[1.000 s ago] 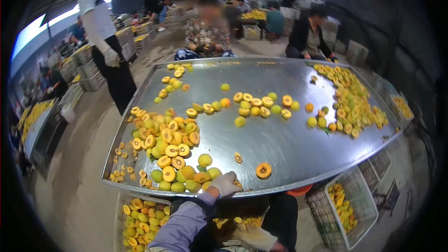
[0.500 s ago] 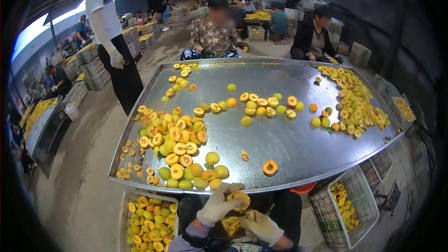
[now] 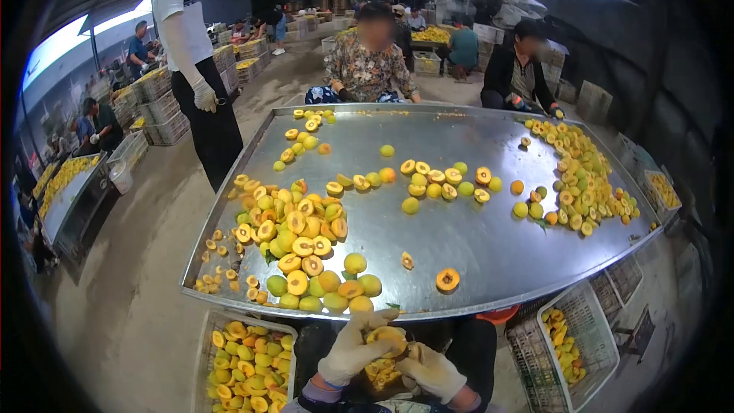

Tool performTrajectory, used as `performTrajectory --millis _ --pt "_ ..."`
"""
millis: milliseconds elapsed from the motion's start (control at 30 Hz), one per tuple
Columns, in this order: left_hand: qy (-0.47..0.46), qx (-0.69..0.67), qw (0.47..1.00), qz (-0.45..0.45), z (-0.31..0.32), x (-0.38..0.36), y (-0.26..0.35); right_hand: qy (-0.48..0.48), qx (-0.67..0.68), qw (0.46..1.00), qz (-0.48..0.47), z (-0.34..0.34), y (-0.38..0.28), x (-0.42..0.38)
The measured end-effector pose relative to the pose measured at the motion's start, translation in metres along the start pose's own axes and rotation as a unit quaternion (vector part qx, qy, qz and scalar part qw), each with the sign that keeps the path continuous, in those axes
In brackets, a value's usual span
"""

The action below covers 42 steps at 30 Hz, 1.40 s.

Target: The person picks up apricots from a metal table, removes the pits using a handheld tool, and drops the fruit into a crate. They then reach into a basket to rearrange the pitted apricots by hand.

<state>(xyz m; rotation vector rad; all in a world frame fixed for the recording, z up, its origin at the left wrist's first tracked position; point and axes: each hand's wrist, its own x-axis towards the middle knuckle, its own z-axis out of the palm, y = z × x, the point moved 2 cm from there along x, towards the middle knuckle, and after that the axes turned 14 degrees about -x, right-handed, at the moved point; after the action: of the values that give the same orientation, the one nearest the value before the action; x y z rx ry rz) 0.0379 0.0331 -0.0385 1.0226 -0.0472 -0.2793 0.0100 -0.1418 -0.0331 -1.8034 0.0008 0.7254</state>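
Observation:
In a whitish work glove, my left hand (image 3: 352, 353) grips a yellow peach half (image 3: 388, 341) just below the table's near edge. My right hand (image 3: 433, 372), gloved too, is closed beside the fruit; anything inside its fingers is hidden. Beneath the hands, yellow peach pieces (image 3: 381, 374) show in my lap area. On the metal table (image 3: 489, 275) ahead lies a heap of whole and halved peaches (image 3: 298, 233) to the left, with small pits and scraps (image 3: 222, 260) beside it. A cut peach half (image 3: 447, 280) lies face up near the front edge.
Another peach heap (image 3: 581, 176) covers the table's right side. Crates of peaches stand at floor level, one on the left (image 3: 200, 359) and one on the right (image 3: 612, 336). Two people sit across the table. A person in a white shirt (image 3: 183, 30) stands at left.
The view has shifted slightly. The peach half in my left hand has turned, its cut face showing less. The person opposite has lowered a hand; the one at right has raised theirs a little.

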Motion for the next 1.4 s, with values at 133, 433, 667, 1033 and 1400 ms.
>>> performTrajectory --millis 133,433,667,1033,1400 --pt "-0.008 0.026 0.999 -0.043 -0.002 0.0 -0.002 -0.01 0.016 1.0 0.001 0.003 0.01 0.002" --pt "-0.006 -0.015 1.0 0.001 0.008 -0.001 0.009 -0.042 -0.036 0.998 0.04 -0.002 -0.008 -0.001" --pt "-0.031 0.156 0.986 0.038 0.019 -0.01 0.012 -0.013 -0.012 0.998 -0.062 -0.005 0.035 0.008" --pt "0.119 -0.089 0.988 0.031 0.03 -0.001 0.016 0.027 -0.129 0.991 -0.006 -0.017 0.018 -0.001" --pt "0.082 -0.227 0.97 0.027 0.038 0.008 0.011 -0.008 -0.127 0.992 0.014 -0.009 -0.031 -0.019"
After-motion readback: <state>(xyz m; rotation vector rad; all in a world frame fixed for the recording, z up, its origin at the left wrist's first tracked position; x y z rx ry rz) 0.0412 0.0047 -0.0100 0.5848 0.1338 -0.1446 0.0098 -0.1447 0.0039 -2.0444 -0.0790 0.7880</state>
